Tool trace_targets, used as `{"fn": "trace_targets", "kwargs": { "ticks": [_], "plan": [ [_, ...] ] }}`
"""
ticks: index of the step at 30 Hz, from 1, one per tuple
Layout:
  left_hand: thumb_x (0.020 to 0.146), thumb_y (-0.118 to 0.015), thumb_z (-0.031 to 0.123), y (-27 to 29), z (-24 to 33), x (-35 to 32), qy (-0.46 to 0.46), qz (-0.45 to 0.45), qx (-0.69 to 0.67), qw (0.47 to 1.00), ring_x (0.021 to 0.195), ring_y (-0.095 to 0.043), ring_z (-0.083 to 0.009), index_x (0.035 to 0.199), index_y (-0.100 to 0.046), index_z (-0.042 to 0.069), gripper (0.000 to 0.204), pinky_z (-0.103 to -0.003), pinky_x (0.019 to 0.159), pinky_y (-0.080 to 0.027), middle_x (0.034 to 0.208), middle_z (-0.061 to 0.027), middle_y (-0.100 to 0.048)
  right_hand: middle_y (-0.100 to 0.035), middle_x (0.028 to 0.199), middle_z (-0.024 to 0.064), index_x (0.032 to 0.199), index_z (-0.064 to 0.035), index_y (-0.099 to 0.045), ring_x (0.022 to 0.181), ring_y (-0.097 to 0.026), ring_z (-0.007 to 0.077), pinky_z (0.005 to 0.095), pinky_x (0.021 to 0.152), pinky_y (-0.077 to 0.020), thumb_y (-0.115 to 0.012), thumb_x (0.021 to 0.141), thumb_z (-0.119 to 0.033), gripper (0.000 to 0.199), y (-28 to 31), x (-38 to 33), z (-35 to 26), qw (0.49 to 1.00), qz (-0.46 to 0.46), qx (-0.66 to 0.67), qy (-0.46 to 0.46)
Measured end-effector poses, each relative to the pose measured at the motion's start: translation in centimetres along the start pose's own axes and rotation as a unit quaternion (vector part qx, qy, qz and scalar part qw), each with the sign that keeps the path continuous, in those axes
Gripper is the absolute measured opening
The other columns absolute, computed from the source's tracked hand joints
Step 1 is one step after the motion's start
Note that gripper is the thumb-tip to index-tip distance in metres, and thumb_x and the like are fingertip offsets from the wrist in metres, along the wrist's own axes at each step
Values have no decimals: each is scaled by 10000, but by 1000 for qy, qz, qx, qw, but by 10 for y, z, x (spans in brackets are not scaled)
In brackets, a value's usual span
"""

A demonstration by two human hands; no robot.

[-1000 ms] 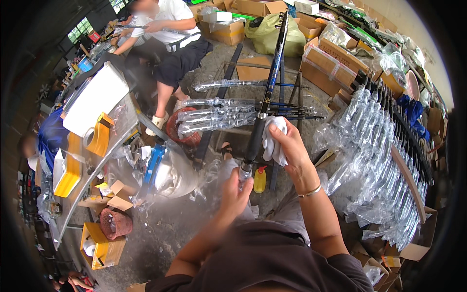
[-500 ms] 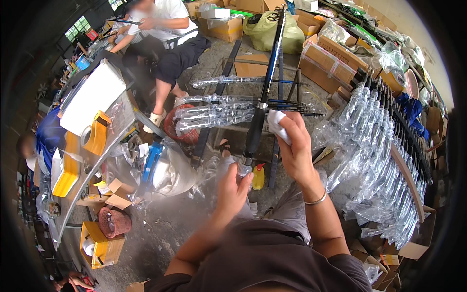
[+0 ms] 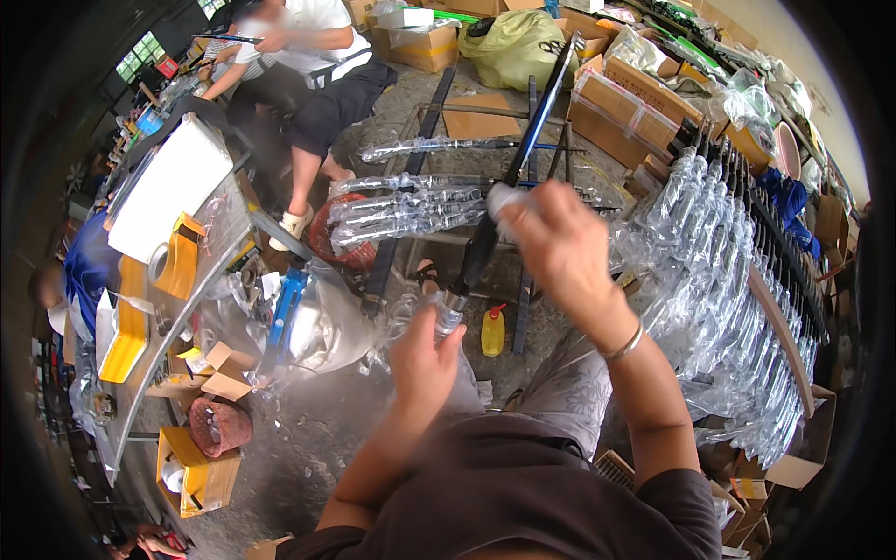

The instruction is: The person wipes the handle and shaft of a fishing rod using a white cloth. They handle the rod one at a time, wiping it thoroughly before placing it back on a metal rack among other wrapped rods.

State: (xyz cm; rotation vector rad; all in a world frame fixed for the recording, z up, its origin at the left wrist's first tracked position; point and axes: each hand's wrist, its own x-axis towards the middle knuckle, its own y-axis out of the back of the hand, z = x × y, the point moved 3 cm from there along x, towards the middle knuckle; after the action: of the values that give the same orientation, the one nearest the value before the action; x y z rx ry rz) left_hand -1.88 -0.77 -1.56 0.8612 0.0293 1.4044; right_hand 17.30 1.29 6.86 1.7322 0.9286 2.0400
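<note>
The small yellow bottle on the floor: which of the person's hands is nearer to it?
Left. The left hand, gripping the butt end of the dark rod, sits just left of the yellow bottle. The right hand is higher up the rod, holding a white cloth.

A grey concrete floor (image 3: 308,448) is carrying most of what is here. A small yellow bottle with a red cap (image 3: 493,331) is standing on it, just beside a black metal frame (image 3: 411,196). Cardboard boxes (image 3: 415,42) and a green sack (image 3: 513,47) are sitting on the floor at the far side. At the left, a long desk (image 3: 140,373) is holding a white slab (image 3: 168,191) and a yellow tape roll (image 3: 173,266).
</note>
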Motion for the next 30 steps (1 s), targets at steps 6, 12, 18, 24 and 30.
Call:
{"fn": "trace_targets", "kwargs": {
  "ticks": [6, 12, 18, 24, 30],
  "plan": [
    [771, -692, 101, -1, 4, 5, 43, -30, -61, 997, 666, -622, -341, 1006, -561, 18, 282, -367, 570, -472, 768, -166, -624, -462, 764, 35, 887, -143, -647, 703, -521, 184, 298, 517, -451, -635, 674, -129, 214, 4, -24, -38, 989, -39, 109, 90],
    [802, -665, 100, 3, -2, -1, 84, -86, -80, 989, 620, -619, -276, 999, -552, 8, 245, -333, 562, -466, 750, -151, -622, -491, 828, 73, 941, -109, -622, 712, -533, 222, 310, 506, -446, -629, 695, -96, 247, 17, 9, 19, 996, 58, -28, -66],
    [892, -572, 138, -4, -13, -2, 168, -139, -264, 940, 503, -427, -62, 949, -524, 23, 137, -214, 465, -349, 641, 22, -502, -529, 898, 76, 951, -161, -630, 789, -535, 237, 338, 637, -421, -634, 672, -142, 279, -6, -26, -27, 988, 19, 103, 114],
    [891, -544, 127, -4, -23, -10, 300, -199, -447, 819, 506, -416, -39, 961, -548, 27, 122, -192, 451, -322, 672, 24, -492, -585, 939, 107, 1124, -43, -563, 806, -575, 230, 309, 657, -476, -507, 817, -87, 314, -16, -22, 31, 729, 25, 531, -432],
    [931, -482, 166, -15, -30, -14, 268, -176, -387, 864, 503, -433, -61, 976, -509, 10, 165, -204, 454, -348, 676, -3, -503, -614, 979, 124, 1175, 44, -500, 813, -629, 173, 294, 655, -539, -545, 899, -173, 354, -20, -31, 7, 409, -58, 780, -471]
  ]
}}
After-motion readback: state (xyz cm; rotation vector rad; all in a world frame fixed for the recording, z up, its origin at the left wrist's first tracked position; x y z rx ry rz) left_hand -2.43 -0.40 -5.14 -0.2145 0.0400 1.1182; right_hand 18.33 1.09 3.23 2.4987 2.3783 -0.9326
